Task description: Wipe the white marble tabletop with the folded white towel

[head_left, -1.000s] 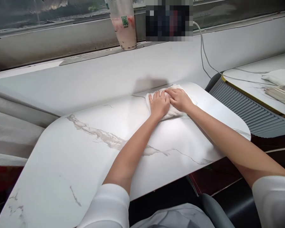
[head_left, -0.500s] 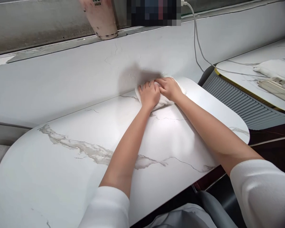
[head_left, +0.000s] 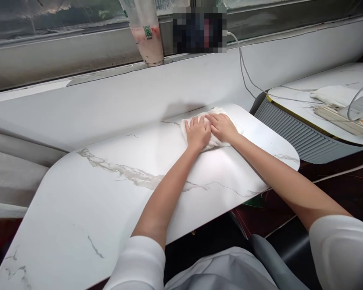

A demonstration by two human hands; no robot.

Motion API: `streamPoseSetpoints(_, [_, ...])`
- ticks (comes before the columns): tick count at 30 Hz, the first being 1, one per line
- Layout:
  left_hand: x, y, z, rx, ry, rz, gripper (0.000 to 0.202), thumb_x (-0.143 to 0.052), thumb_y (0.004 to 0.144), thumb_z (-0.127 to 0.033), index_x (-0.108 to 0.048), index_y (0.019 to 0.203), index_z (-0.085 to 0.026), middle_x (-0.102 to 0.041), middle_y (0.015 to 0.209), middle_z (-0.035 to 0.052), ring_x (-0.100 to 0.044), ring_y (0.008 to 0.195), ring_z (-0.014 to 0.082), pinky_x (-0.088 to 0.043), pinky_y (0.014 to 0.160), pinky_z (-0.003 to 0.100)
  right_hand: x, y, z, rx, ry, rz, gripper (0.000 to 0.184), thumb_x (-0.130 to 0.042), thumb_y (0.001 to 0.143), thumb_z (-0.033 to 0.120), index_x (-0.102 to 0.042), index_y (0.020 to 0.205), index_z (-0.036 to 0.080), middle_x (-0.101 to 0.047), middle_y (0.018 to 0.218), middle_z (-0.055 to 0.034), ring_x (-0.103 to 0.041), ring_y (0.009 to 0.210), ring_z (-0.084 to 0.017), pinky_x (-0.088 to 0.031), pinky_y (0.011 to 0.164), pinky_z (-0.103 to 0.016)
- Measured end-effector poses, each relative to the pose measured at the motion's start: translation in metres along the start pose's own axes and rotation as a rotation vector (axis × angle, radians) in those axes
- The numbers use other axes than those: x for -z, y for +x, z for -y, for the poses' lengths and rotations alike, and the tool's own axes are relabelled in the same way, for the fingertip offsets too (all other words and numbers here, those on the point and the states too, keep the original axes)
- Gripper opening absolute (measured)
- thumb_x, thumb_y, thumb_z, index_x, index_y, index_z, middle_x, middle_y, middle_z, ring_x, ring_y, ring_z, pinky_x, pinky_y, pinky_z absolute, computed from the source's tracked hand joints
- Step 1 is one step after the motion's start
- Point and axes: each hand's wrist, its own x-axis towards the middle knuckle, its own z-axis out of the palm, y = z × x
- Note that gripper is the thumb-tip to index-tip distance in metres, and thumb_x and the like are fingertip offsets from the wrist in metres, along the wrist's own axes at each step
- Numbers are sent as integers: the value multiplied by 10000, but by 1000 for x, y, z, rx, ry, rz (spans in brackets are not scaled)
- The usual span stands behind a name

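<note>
A white cloth (head_left: 215,141) lies bunched on the white marble-patterned table (head_left: 133,209), close to its far edge by the wall. My left hand (head_left: 197,135) holds the cloth's left part down, fingers bent over it and pointing away from me. Just to the right, my right hand (head_left: 223,128) grips the same cloth from above, its fingers angled to the left. The fingertips of both hands nearly meet. Part of the cloth is hidden under the palms.
On the window ledge stands a plastic cup (head_left: 148,44) of pink drink beside a blurred-out dark device with a white cable (head_left: 240,52). A second marbled table (head_left: 299,94) at right bears a white cloth (head_left: 332,94) and a beige box-like item (head_left: 341,119). A grey ribbed panel (head_left: 302,131) fronts it.
The cloth and both hands have come slightly back from the wall towards me. My view has tilted up, so more of the window and cup shows.
</note>
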Motion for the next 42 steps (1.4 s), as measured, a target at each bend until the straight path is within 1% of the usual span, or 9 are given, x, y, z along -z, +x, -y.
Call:
streamPoseSetpoints(6, [8,-57,-18,-40,20,38,517,-220,1042,-352,-437,1480,-185,-445,1562,90,-326,1487,209,-112,1267,465,16,-62,12,20,-69,37,552,-286,967,258,-452,1463,82,-489,1503,-162,-435,1392,-268,-264,1184,-474])
streamPoseSetpoints(9, [11,-90,-30,-66,28,59,540,-221,1046,-379,-413,1498,-156,-423,1573,118,-301,1500,238,-102,1266,490,26,-97,18,39,-88,39,556,-261,976,268,-449,1465,82,-488,1504,-162,-431,1400,-269,-269,1189,-485])
streamPoseSetpoints(14, [14,-133,-47,-115,34,95,610,-165,1046,-472,-375,1522,-151,-400,1588,121,-277,1512,253,-118,1262,525,43,-147,27,45,-97,25,564,-191,1008,292,-452,1469,98,-499,1499,-149,-428,1411,-259,-299,1188,-490])
streamPoseSetpoints(19, [13,-159,-60,-190,26,116,633,-141,1046,-479,-347,1535,-133,-369,1601,145,-254,1521,268,-125,1257,567,57,-183,29,17,-124,15,571,-184,1015,284,-454,1473,75,-498,1499,-151,-429,1412,-268,-311,1189,-485])
streamPoseSetpoints(23, [8,-164,-68,-245,10,112,651,-130,1045,-480,-336,1533,-103,-364,1596,183,-252,1520,292,-140,1246,593,59,-196,20,23,-134,3,553,-209,1010,277,-450,1474,97,-514,1487,-149,-441,1403,-264,-324,1179,-496])
streamPoseSetpoints(27, [1,-151,-74,-265,-7,111,647,-160,1044,-478,-346,1525,-88,-389,1578,199,-273,1510,308,-151,1244,589,56,-189,2,23,-133,12,548,-230,1000,278,-434,1485,125,-518,1483,-144,-445,1400,-264,-322,1174,-513])
streamPoseSetpoints(30, [-7,-126,-78,-264,-5,84,631,-182,1044,-473,-372,1509,-91,-422,1557,199,-315,1490,313,-159,1240,579,53,-168,-15,9,-138,18,558,-215,997,295,-447,1472,117,-524,1477,-147,-447,1397,-267,-321,1170,-508])
streamPoseSetpoints(37, [-29,-33,-86,-166,10,18,562,-219,1047,-445,-455,1450,-132,-477,1520,167,-374,1451,286,-165,1235,543,37,-78,-71,-8,-63,32,558,-260,959,299,-490,1432,113,-540,1464,-139,-467,1378,-272,-248,1189,-553])
streamPoseSetpoints(42, [-43,29,-90,-69,11,-48,541,-219,1047,-439,-482,1423,-153,-524,1474,154,-391,1432,271,-158,1232,533,20,-12,-113,45,30,9,529,-298,941,314,-557,1378,167,-575,1438,-97,-495,1354,-266,-273,1186,-523])
